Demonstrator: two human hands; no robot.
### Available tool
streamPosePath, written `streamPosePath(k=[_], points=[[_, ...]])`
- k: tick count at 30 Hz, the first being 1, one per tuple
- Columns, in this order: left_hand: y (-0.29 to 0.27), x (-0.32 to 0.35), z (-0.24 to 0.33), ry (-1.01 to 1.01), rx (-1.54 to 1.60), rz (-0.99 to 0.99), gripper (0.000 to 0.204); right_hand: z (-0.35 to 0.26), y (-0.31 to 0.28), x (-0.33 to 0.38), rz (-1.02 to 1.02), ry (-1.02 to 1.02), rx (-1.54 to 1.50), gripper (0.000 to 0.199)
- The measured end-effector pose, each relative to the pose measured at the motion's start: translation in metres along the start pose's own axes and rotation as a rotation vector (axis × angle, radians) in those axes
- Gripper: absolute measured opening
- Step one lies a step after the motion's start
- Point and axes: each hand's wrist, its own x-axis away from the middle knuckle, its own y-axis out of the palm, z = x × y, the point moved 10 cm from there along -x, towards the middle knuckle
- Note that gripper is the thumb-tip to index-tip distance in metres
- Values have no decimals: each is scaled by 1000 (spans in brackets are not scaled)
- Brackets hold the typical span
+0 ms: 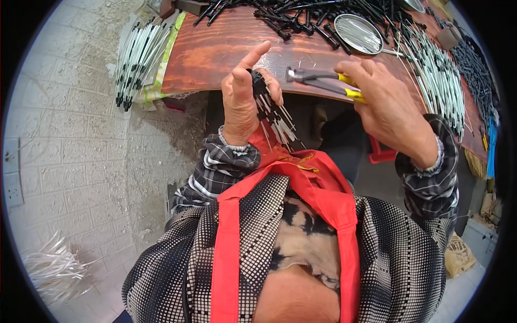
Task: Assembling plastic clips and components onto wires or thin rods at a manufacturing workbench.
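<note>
My left hand grips a bundle of thin white strips with black ends, index finger pointing up; the strips hang down toward my red apron. My right hand holds pliers with yellow handles, their metal jaws pointing left and close to the black ends of the bundle. Both hands are raised just in front of the near edge of the reddish wooden table.
The table carries a pile of black-ended pieces, a round metal dish and rows of white strips. Another white bundle lies at the table's left end. More white strips lie on the tiled floor at left.
</note>
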Motion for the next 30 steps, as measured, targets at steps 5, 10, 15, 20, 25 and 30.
streamPosePath(k=[5,10,15,20,25,30], points=[[4,5,4,6,-39,15,89,-9,8,-4,-70,32,142,53],[6,11,2,-41,26,14,84,-17,5,-9,-36,-1,246,49],[3,12,-3,-53,64,15,81,-14,4,-11,-56,-2,217,49],[4,13,-1,-33,30,4,81,-14,3,-9,-53,13,207,50],[3,14,-1,-37,-13,42,81,-11,9,-8,-59,-6,172,50],[9,14,-1,-39,-42,-5,83,-13,6,-9,-57,3,198,50]])
